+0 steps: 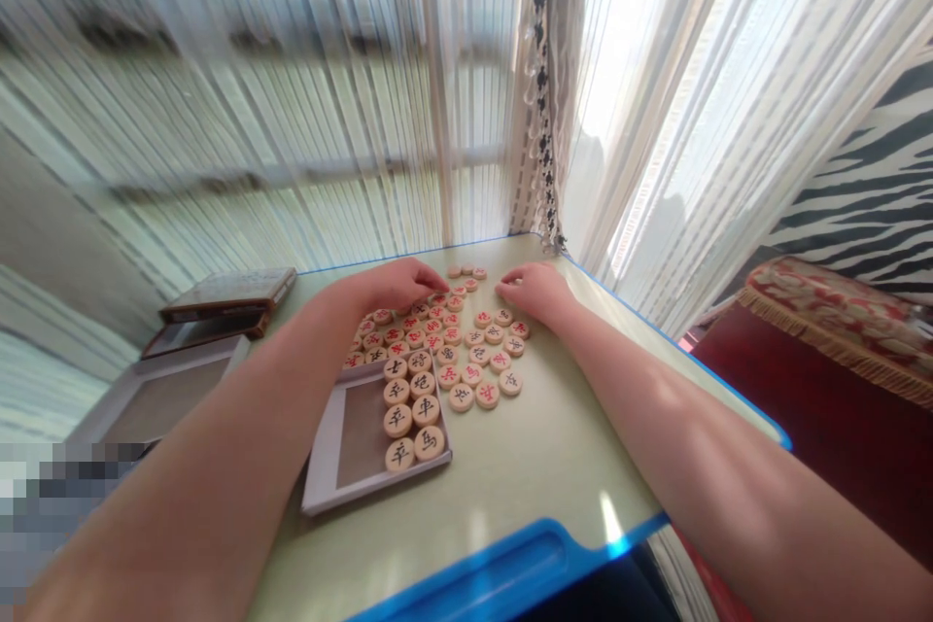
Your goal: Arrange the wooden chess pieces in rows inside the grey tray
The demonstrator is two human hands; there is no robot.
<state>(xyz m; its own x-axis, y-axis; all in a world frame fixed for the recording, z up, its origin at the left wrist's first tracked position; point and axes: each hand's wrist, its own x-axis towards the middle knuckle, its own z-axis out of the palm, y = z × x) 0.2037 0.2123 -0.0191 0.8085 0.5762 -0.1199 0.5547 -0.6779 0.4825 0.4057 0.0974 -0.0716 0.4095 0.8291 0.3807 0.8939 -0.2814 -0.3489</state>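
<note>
My left hand (406,284) reaches over the far side of a spread of round wooden Chinese chess pieces (452,335). Its fingers are drawn together, with the tips on a piece at the group's edge. To the right, my right hand (537,290) hovers by the table with loosely curved fingers; nothing shows between them. The loose pieces bear red or black characters, mostly in one layer. In front of my left forearm lies a shallow white box tray (377,483). Two columns of black-character pieces (412,413) sit at its right side; the tray's left part is partly hidden by the forearm.
Both lie on a pale folding table (525,476) with a blue rim. Another white box part (171,389) and a flat case (225,296) rest at the left. String curtains (328,117) hang behind; a red bench (823,418) stands at right.
</note>
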